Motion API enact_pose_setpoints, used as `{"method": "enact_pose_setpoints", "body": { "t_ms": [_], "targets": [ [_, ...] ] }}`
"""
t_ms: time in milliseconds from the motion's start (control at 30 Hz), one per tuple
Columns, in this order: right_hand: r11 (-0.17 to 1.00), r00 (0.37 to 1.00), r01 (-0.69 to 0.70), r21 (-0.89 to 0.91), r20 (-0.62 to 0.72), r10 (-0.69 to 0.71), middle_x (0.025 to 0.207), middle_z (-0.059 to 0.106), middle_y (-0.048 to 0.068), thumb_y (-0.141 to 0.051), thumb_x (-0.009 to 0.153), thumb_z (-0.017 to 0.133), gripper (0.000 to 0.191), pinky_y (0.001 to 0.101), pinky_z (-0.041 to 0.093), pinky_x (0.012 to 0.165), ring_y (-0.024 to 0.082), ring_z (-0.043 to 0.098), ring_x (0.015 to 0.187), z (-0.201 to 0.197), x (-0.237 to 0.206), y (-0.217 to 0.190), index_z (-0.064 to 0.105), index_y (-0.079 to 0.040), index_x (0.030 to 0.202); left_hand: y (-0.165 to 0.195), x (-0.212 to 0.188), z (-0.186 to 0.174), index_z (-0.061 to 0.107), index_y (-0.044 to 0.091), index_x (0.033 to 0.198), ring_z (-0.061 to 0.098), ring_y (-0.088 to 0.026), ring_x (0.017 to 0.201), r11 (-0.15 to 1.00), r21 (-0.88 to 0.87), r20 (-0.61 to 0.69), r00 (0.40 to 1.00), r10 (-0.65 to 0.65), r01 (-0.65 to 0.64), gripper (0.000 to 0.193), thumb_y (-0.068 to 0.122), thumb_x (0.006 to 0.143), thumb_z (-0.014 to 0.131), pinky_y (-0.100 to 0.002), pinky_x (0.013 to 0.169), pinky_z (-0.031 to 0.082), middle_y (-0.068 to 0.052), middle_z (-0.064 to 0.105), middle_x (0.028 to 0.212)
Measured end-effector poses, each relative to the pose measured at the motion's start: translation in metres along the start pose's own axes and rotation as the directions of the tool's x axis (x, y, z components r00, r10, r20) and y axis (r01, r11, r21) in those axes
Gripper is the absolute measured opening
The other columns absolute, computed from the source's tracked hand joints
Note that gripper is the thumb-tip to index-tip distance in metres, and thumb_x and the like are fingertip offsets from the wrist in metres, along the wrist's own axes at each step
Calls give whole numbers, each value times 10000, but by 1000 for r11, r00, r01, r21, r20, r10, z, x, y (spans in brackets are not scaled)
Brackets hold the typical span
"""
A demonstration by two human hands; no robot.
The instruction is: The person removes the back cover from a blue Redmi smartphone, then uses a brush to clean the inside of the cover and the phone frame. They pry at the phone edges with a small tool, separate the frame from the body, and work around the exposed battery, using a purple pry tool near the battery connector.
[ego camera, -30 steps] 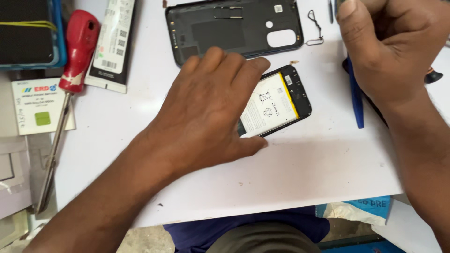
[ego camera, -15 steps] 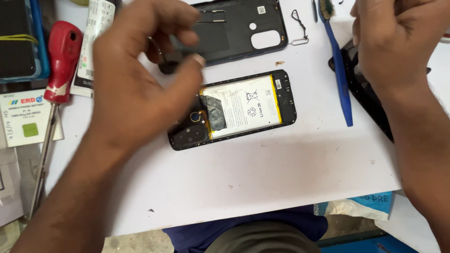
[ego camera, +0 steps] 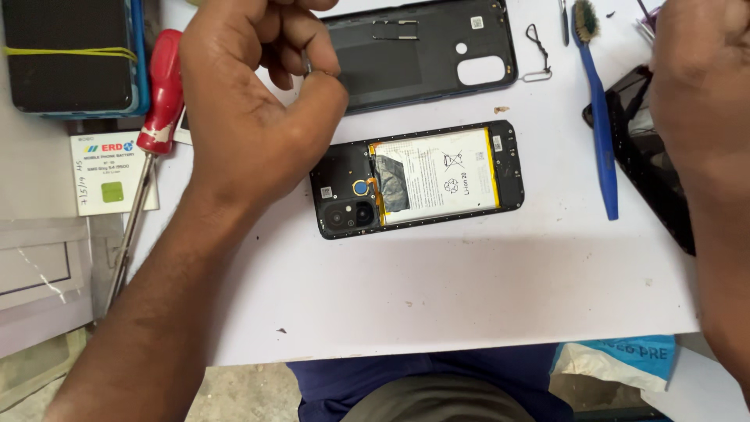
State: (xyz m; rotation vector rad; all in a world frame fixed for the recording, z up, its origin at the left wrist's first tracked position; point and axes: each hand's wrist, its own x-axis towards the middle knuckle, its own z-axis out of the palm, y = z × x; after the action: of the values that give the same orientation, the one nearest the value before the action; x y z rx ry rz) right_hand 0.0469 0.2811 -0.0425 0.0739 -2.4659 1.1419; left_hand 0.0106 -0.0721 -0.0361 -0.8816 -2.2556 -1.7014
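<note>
While left hand (ego camera: 250,117) hovers curled, grip pinches thin metal tool (ego camera: 307,66); right hand (ego camera: 703,94) unclear.

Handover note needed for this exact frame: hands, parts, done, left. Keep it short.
Left hand: raised above the table, fingers pinching a small thin metal piece; what it is cannot be told.
Right hand: at the right edge, over a dark screen panel; grip not visible.
Opened phone: lies flat mid-table, battery and camera module exposed, touched by neither hand.
Back cover: off, lying inside-up beyond the phone.
Nearby: blue brush, red screwdriver.
Done: cover removed.
Left: battery is in place; frame not taken apart.
</note>
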Motion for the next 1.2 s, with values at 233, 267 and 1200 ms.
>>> {"method": "enact_pose_setpoints", "body": {
  "t_ms": [233, 267, 1200],
  "targets": [
    [995, 994, 98, 0, -42, -98, 683, 576, 58, 22, 1171, 519, 368, 228, 333, 538, 93, 556, 575, -6, 3, 25, 573, 20, 807, 16, 0, 4, 535, -23, 1232, 538, -44, 772, 999, 36, 46, 999, 4, -6, 315, -75, 938, 636, -204, 685, 353, -13, 603, 936],
    [994, 993, 113, -7, -43, -114, 681, 575, 56, 26, 1166, 526, 366, 228, 327, 539, 93, 554, 575, -10, 4, 27, 571, 21, 803, 19, 1, 6, 528, -21, 1223, 540, -40, 749, 999, 40, 50, 998, -30, 28, 320, -49, 928, 650, -206, 679, 355, -1, 596, 878],
    [645, 682, 95, -758, 521, 513, 869, 624, 66, -296, 796, 885, 441, 295, 538, 582, 169, 636, 646, -44, 21, -26, 706, -58, 1121, 36, 3, 21, 588, -15, 1147, 529, -79, 740, 990, 85, 50, 992, -114, 110, 322, -13, 837, 675, -246, 677, 434, -23, 576, 831]
  ]
}}
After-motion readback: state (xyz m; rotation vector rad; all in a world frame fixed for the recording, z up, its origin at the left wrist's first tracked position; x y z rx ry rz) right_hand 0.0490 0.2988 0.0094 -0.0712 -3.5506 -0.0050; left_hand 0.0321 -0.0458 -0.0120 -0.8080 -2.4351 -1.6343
